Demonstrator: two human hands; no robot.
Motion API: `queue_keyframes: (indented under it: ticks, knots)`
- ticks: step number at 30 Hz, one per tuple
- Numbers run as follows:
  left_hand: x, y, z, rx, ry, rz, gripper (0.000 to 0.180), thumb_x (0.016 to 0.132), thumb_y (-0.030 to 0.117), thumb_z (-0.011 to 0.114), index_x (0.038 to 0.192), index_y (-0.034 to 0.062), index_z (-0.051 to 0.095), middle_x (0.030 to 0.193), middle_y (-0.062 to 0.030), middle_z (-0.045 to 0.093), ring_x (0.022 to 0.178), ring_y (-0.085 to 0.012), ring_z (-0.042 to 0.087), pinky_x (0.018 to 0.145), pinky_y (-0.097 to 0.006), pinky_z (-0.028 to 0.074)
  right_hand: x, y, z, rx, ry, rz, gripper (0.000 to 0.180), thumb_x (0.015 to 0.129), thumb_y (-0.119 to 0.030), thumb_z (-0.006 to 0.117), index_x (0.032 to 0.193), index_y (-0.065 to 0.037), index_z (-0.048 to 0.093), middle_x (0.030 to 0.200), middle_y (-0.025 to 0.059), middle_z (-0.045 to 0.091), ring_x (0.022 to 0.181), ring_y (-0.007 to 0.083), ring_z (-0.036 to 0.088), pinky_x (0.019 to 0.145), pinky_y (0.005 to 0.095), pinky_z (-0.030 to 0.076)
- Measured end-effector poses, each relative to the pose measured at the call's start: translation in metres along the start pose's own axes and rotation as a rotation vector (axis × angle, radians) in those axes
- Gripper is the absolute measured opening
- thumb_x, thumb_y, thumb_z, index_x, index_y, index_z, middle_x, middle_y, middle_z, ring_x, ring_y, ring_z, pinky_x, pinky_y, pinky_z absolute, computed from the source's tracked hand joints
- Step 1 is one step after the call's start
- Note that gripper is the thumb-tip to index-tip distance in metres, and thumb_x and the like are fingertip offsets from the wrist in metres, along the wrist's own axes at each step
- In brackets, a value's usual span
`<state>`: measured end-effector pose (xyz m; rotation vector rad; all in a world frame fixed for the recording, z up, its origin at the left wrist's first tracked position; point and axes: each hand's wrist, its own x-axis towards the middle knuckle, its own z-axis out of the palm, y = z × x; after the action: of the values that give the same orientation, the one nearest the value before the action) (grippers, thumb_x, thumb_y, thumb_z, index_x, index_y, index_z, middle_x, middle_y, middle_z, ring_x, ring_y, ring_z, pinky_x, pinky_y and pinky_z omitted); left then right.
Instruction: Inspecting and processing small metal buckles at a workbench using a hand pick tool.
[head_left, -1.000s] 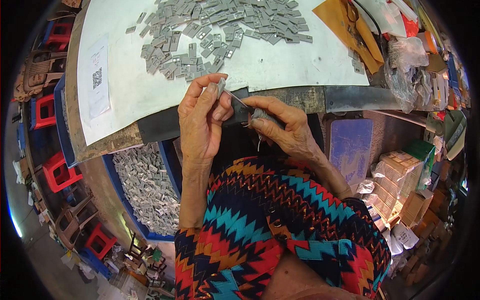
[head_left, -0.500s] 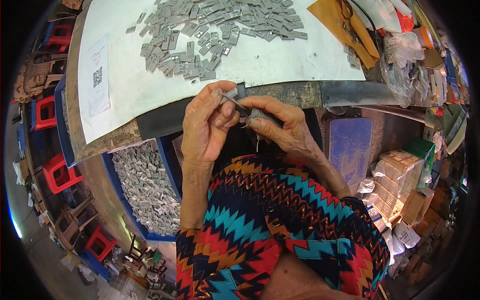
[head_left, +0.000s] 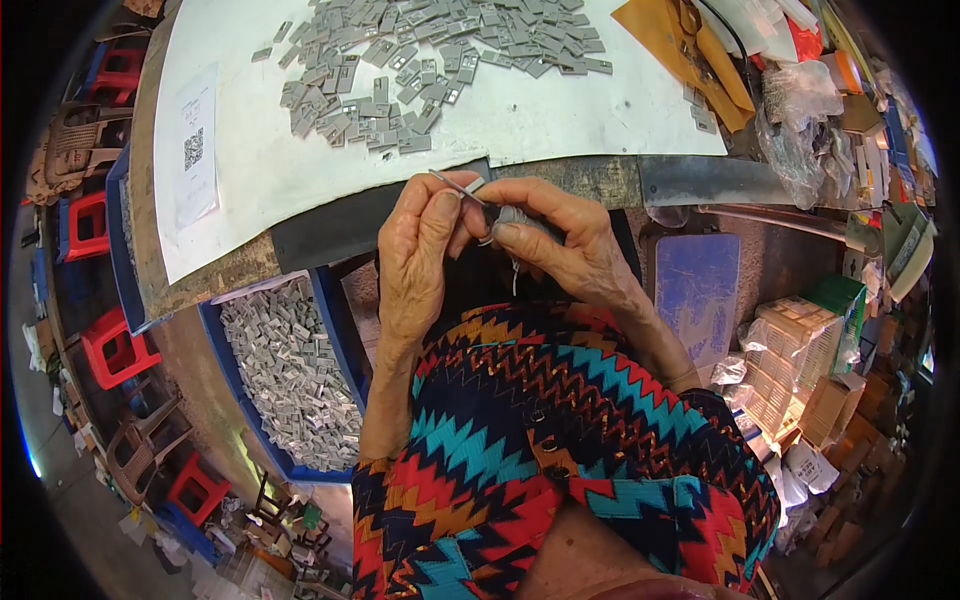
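Now the left hand [head_left: 412, 250] pinches a grey piece [head_left: 475, 185] at its fingertips; just right of it, the right hand [head_left: 560, 232] clamps a thin tool [head_left: 512, 217], its tip beside those fingers. Too much push, and it could slip, nicking them or dropping the piece.

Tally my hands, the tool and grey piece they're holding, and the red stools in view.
Hands (left hand, right hand): 2
Tool: 1
Held grey piece: 1
Red stools: 4
Total: 8
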<state>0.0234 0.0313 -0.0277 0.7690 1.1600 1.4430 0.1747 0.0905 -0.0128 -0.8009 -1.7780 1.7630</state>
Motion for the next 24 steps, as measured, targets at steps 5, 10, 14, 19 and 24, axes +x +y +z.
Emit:
queue_keyframes:
  ticks: [5, 10, 14, 19, 24]
  knots:
    - [0.0, 0.007, -0.003, 0.107, -0.053, -0.038, 0.027, 0.094, 0.018, 0.043, 0.11, -0.0026, 0.05, 0.073, -0.0024, 0.053, 0.06, -0.004, 0.039, 0.055, -0.016, 0.033, 0.002, -0.003, -0.001, 0.076, -0.022, 0.177, 0.025, 0.086, -0.014, 0.057, 0.108, -0.002, 0.055, 0.082, -0.0006, 0.057, 0.066, 0.0046, 0.048, 0.058, 0.0192, 0.04]
    - [0.003, 0.004, -0.012, 0.183, -0.097, -0.076, 0.028, 0.094, 0.013, 0.038, 0.117, -0.0031, 0.046, 0.074, -0.0032, 0.054, 0.059, -0.0043, 0.04, 0.056, -0.016, 0.035, 0.004, 0.001, 0.003, 0.059, -0.049, 0.105, 0.029, 0.087, -0.014, 0.055, 0.114, -0.004, 0.054, 0.076, -0.0008, 0.056, 0.061, 0.0025, 0.048, 0.05, 0.0161, 0.039]
    - [0.005, 0.001, -0.013, -0.138, -0.029, -0.078, 0.028, 0.093, 0.01, 0.037, 0.115, -0.0045, 0.045, 0.073, -0.0052, 0.055, 0.058, -0.0048, 0.039, 0.055, -0.017, 0.034, 0.003, 0.001, 0.004, -0.039, -0.026, -0.008, 0.029, 0.087, -0.014, 0.055, 0.114, -0.004, 0.054, 0.081, 0.0005, 0.058, 0.063, 0.0033, 0.049, 0.053, 0.0171, 0.04]
    - [0.006, -0.003, -0.015, -0.183, -0.048, -0.049, 0.029, 0.091, 0.012, 0.044, 0.114, -0.0049, 0.046, 0.072, -0.0058, 0.056, 0.057, -0.0058, 0.039, 0.054, -0.019, 0.032, 0.001, 0.011, 0.004, -0.142, 0.003, -0.119, 0.031, 0.086, -0.011, 0.056, 0.115, -0.002, 0.053, 0.092, 0.0036, 0.06, 0.074, 0.0071, 0.053, 0.064, 0.0209, 0.044]
    - [0.006, -0.004, -0.013, -0.086, -0.004, -0.021, 0.03, 0.092, 0.013, 0.045, 0.116, -0.0049, 0.046, 0.074, -0.0064, 0.057, 0.057, -0.005, 0.039, 0.054, -0.019, 0.032, -0.001, 0.014, 0.006, -0.099, 0.019, -0.089, 0.032, 0.086, -0.01, 0.056, 0.117, -0.002, 0.052, 0.096, 0.0039, 0.059, 0.079, 0.0079, 0.053, 0.069, 0.0222, 0.044]
